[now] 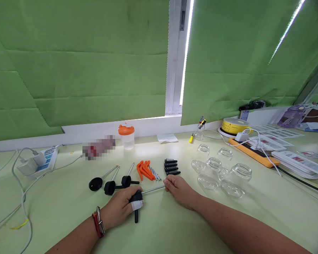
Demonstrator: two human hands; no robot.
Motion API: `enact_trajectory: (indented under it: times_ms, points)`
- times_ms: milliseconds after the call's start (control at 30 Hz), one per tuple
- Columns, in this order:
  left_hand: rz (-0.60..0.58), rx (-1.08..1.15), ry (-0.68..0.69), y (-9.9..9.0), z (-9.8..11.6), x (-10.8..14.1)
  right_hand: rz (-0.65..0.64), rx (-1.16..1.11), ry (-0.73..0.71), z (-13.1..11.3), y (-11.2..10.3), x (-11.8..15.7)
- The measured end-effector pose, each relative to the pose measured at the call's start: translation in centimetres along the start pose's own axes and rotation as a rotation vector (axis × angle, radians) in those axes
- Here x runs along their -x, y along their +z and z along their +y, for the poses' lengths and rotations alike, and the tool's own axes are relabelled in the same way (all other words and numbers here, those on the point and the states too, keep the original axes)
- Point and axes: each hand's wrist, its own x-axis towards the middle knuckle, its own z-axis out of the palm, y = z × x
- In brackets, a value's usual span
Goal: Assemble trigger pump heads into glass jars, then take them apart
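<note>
My left hand (122, 206) is closed around a black plastic cap with a side handle (136, 215). A thin metal rod (153, 189) runs from that cap to my right hand (178, 190), whose fingers pinch its far end; whatever else sits at that tip is hidden. White tape wraps one of my left fingers. Just beyond my left hand lie several similar black caps with rods (95, 183). Orange curved plastic pieces (145, 170) and loose metal screws (155, 174) are past the rod, and beside them stand black ribbed cone-shaped pieces (171, 166).
Several clear glass jars (235, 180) stand right of my right hand. Farther right are an orange power strip (254, 153), a yellow bowl (234, 126) and stacked white cards (302, 164). An orange-lidded cup (127, 137) stands at the back; white cables (23, 197) cross the left side.
</note>
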Motion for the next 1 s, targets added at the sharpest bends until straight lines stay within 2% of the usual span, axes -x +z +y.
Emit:
enact_trajectory:
  times_ms: [167,333,433,1000]
  points:
    - [-0.023,-0.004,-0.022,-0.17,0.16,-0.05,0.001,-0.041,0.025,0.15,0.07,-0.05]
    - [-0.029,0.023,-0.036,-0.44,0.34,-0.15,-0.077,-0.301,0.044,0.12,-0.43,0.15]
    - [-0.023,0.032,-0.041,-0.44,0.32,-0.13,-0.116,-0.369,0.027,0.33,-0.7,0.1]
    - [-0.024,-0.018,-0.033,-0.31,0.13,-0.08,-0.09,-0.182,0.071,0.57,-0.56,0.01]
